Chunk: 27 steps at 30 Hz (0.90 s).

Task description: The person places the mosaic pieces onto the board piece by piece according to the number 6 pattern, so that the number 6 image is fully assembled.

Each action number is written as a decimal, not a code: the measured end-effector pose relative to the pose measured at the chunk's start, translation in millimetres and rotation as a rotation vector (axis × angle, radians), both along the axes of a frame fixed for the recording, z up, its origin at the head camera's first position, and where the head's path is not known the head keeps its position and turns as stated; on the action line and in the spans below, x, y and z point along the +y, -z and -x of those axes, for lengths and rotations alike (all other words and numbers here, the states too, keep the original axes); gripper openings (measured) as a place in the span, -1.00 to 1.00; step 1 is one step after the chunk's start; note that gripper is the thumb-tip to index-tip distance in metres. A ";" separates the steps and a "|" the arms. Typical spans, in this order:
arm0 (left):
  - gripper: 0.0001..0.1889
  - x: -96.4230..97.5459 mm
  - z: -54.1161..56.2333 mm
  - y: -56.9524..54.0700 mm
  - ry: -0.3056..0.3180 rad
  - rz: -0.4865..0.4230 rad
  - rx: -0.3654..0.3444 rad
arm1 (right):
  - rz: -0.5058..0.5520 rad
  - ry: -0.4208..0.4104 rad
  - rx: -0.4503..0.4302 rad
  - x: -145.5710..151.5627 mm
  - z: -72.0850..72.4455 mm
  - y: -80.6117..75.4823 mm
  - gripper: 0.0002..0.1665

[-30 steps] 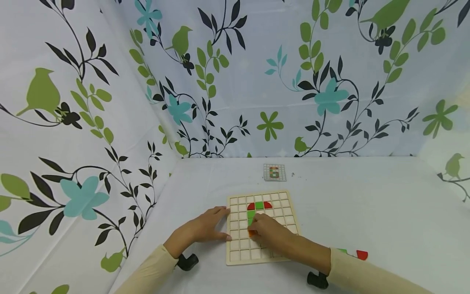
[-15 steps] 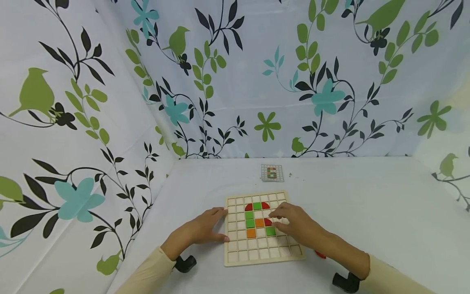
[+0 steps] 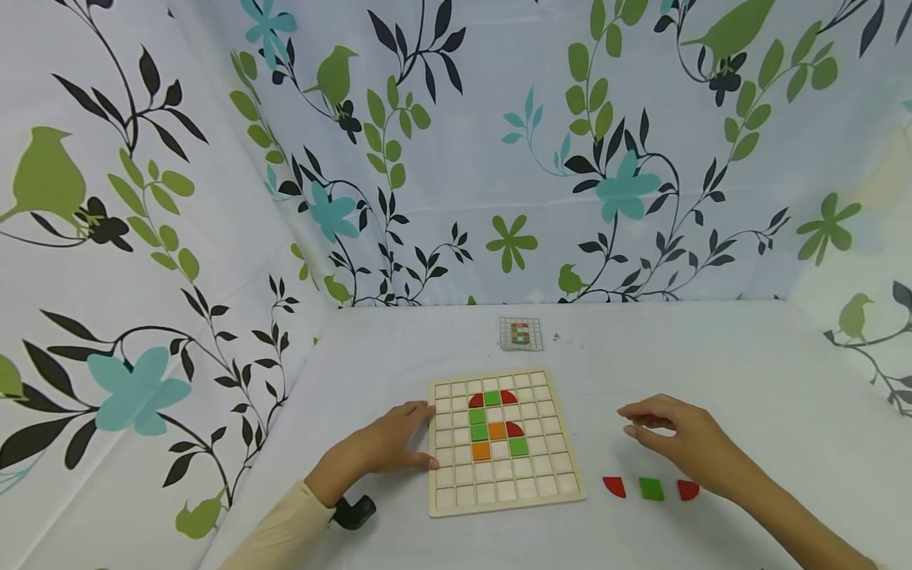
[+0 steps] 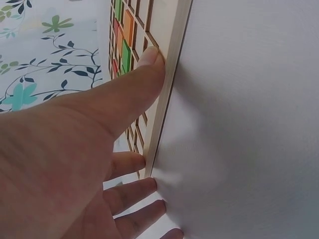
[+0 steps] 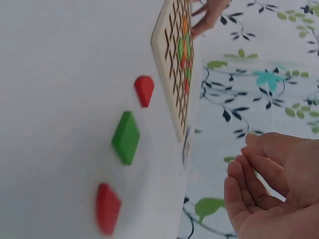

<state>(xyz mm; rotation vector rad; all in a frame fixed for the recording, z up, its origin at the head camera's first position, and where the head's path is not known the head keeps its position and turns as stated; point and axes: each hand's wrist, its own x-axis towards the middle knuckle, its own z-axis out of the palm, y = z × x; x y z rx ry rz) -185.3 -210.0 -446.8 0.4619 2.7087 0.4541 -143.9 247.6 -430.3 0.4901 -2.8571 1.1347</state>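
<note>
A wooden grid board (image 3: 456, 499) lies on the white table with red quarter-round, green square and orange square tiles (image 3: 496, 431) in its cells. My left hand (image 3: 381, 443) rests at the board's left edge, thumb and fingertips touching the rim, as the left wrist view (image 4: 99, 114) shows too. My right hand (image 3: 687, 435) hovers over the table right of the board, fingers loosely bent, holding nothing. Below it lie a red quarter-round tile (image 3: 615, 487), a green square tile (image 3: 651, 488) and another red quarter-round tile (image 3: 688, 490), all separate from the board.
A small grid card (image 3: 521, 334) with a coloured pattern lies behind the board, with small specks beside it. A white cloth with leaves, birds and flowers (image 3: 513, 244) hangs at the back and left of the table.
My right hand has lifted off the board and moved right, above the loose tiles. A red quarter-round and a green tile now show on the board where it was. The left hand stays put.
</note>
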 end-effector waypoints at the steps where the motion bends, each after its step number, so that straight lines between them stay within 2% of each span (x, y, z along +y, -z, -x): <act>1: 0.03 -0.2 -0.2 0.3 0.000 0.000 -0.002 | -0.001 0.015 -0.021 7.1 -2.9 2.2 -0.66; 8: 0.03 -1.4 -2.4 -0.7 0.003 0.005 -0.003 | 0.088 0.063 -0.240 47.2 -18.2 21.7 -0.52; 12: 0.02 -1.2 -4.0 -2.1 -0.001 0.003 -0.005 | 0.106 0.079 -0.325 62.9 -24.0 34.7 -0.47; 16: 0.01 -1.0 -5.0 -3.1 -0.002 -0.003 -0.007 | 0.105 0.038 -0.326 76.1 -27.4 50.9 -0.47; 20: 0.01 -2.0 -4.9 -4.2 0.003 -0.004 -0.001 | 0.099 0.009 -0.264 80.6 -30.2 64.6 -0.52; 23: 0.00 -3.2 -3.7 -2.7 0.012 -0.010 0.002 | 0.063 0.035 -0.241 79.4 -32.0 67.5 -0.53; 27: 0.00 -3.1 -2.5 -1.0 0.017 -0.010 0.002 | 0.007 0.065 -0.280 77.3 -31.3 65.7 -0.45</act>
